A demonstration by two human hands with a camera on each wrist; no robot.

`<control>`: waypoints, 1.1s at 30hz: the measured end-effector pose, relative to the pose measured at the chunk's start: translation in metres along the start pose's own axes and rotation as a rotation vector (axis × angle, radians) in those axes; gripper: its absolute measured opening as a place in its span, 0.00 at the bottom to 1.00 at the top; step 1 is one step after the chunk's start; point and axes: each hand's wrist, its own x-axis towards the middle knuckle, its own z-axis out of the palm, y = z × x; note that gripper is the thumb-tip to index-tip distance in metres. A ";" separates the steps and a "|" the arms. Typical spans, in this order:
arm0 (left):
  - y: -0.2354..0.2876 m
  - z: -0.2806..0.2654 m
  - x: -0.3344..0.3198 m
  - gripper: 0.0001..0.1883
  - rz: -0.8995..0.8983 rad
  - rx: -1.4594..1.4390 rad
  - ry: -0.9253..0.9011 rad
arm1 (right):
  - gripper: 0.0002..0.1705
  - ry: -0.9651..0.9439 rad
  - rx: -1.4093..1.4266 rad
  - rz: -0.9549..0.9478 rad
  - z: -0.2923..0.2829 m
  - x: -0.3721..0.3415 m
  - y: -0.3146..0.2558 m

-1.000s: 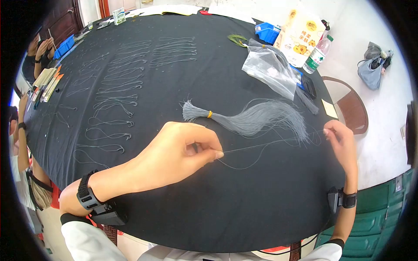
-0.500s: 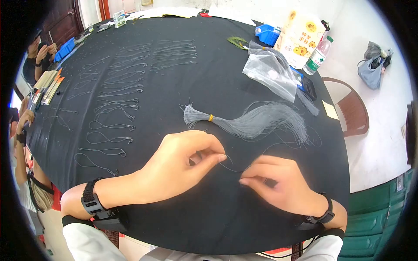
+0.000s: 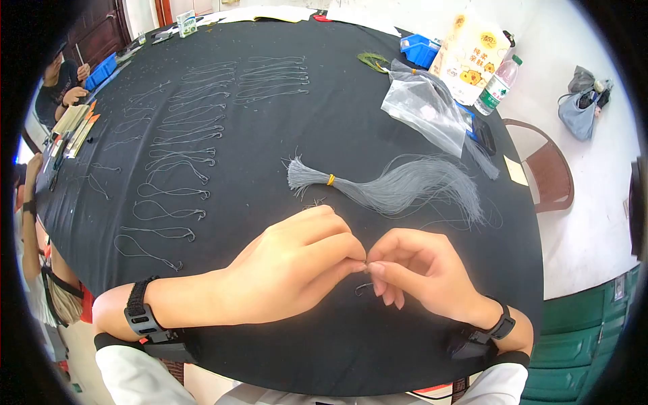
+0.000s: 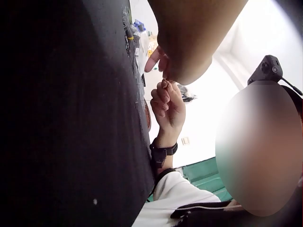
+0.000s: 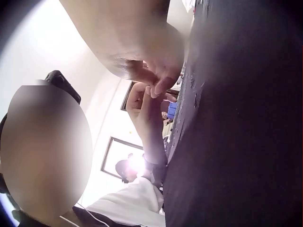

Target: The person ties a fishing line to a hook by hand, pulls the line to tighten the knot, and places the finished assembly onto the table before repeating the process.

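Observation:
In the head view my left hand (image 3: 297, 260) and right hand (image 3: 428, 273) meet fingertip to fingertip over the near part of the table. Both pinch a thin grey cord, mostly hidden by the fingers. A small dark hooked end (image 3: 362, 290) shows just below the fingertips. The left wrist view has my right hand (image 4: 169, 106) meeting the left at the fingertips; the right wrist view has my left hand (image 5: 147, 111) from the other side. Beyond the hands lies a bundle of grey cords (image 3: 398, 189) bound by a yellow band (image 3: 331, 179).
Rows of looped grey cords (image 3: 177, 213) lie on the black tablecloth (image 3: 283, 358) at left. A plastic bag (image 3: 422, 111), blue bin (image 3: 419, 50), printed packet (image 3: 470, 50) and water bottle (image 3: 498, 86) stand at back right. Another person (image 3: 62, 88) is at far left.
My right hand came in from the far right, where it had drawn the cord out, and now meets the left fingertips. The left hand keeps its pinch, shifting slightly.

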 end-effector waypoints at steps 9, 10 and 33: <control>0.002 0.001 0.001 0.11 0.065 0.083 0.046 | 0.07 0.013 0.095 -0.038 0.001 0.000 0.002; 0.002 0.001 0.000 0.11 0.065 0.096 0.050 | 0.07 -0.005 0.113 -0.034 -0.001 0.000 0.003; 0.005 -0.001 0.000 0.16 0.235 0.128 0.081 | 0.06 0.060 -0.065 -0.240 0.010 -0.005 0.007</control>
